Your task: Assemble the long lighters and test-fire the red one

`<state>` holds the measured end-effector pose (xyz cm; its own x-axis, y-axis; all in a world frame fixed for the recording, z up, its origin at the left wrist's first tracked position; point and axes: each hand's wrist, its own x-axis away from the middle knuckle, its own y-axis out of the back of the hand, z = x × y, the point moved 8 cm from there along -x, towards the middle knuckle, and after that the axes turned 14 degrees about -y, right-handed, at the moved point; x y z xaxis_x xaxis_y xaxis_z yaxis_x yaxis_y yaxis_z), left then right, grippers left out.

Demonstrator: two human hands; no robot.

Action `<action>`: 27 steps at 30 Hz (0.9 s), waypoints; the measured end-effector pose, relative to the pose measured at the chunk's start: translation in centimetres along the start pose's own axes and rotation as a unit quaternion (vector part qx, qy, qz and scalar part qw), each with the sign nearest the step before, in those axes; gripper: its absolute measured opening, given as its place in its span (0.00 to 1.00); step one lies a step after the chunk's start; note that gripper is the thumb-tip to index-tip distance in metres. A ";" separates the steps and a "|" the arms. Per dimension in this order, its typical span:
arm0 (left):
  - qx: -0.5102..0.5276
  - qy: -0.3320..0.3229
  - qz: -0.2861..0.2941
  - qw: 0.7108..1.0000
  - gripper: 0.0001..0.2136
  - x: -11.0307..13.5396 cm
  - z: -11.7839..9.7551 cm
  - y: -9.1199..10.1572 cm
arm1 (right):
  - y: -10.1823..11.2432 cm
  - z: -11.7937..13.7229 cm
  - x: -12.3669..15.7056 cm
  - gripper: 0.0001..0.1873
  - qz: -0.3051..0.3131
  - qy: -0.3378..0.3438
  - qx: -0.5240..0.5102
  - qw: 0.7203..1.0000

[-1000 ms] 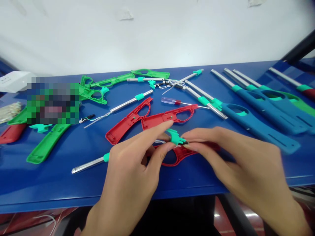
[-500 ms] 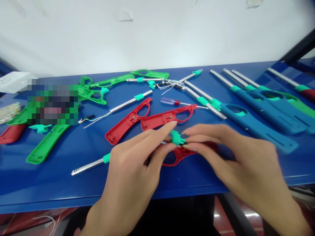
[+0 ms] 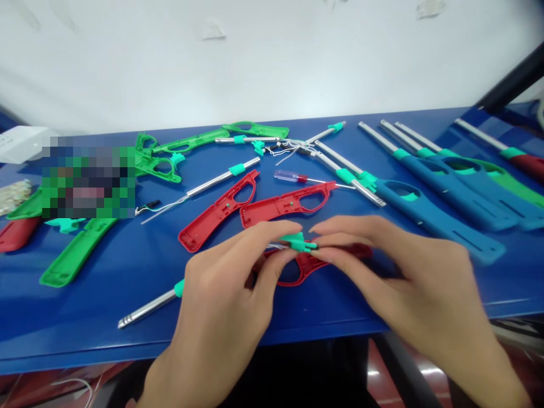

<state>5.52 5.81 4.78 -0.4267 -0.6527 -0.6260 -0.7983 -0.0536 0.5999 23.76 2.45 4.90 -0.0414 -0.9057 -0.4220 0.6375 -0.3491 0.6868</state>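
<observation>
A small teal trigger piece (image 3: 298, 242) is pinched between the thumb and forefinger of my left hand (image 3: 227, 283). At the trigger's right end, the thumb and fingers of my right hand (image 3: 403, 266) close on a small black part (image 3: 315, 247), mostly hidden by the fingertips. Beneath both hands lies a red lighter handle half (image 3: 304, 273), partly covered. A metal lighter tube (image 3: 147, 307) with a teal collar sticks out left from under my left hand; its other end is hidden.
Two more red handle halves (image 3: 283, 211) and a screwdriver (image 3: 291, 176) lie behind my hands. Green handle halves (image 3: 80, 252) are at left, loose tubes with wires (image 3: 223, 177) in the middle, blue-handled lighters (image 3: 442, 218) at right. The blue table's front edge (image 3: 331, 334) is close.
The teal trigger has turned in my fingers and lies flatter. The metal tube's free end has swung down toward the table's front edge. The view has shifted slightly.
</observation>
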 end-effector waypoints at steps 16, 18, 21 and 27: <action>0.029 0.038 -0.013 0.999 0.15 0.1 0.7 0.1 | 0.8 -0.3 0.1 0.07 -0.001 0.006 0.006 1.000; 0.029 0.027 -0.011 0.999 0.15 0.0 0.5 0.2 | 0.7 -0.2 0.1 0.07 0.003 0.004 0.007 1.000; 0.029 0.012 0.002 1.000 0.15 -0.2 0.2 0.0 | 0.7 -0.2 0.0 0.10 -0.010 -0.013 0.003 1.000; 0.014 -0.024 0.016 0.999 0.14 -0.2 -0.2 -0.1 | 0.7 -0.2 0.1 0.11 -0.016 -0.015 0.007 1.000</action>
<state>5.75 5.79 4.90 -0.4720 -0.6172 -0.6294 -0.7946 -0.0114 0.6071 24.36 2.11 5.25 -0.0852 -0.9010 -0.4255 0.6251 -0.3809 0.6813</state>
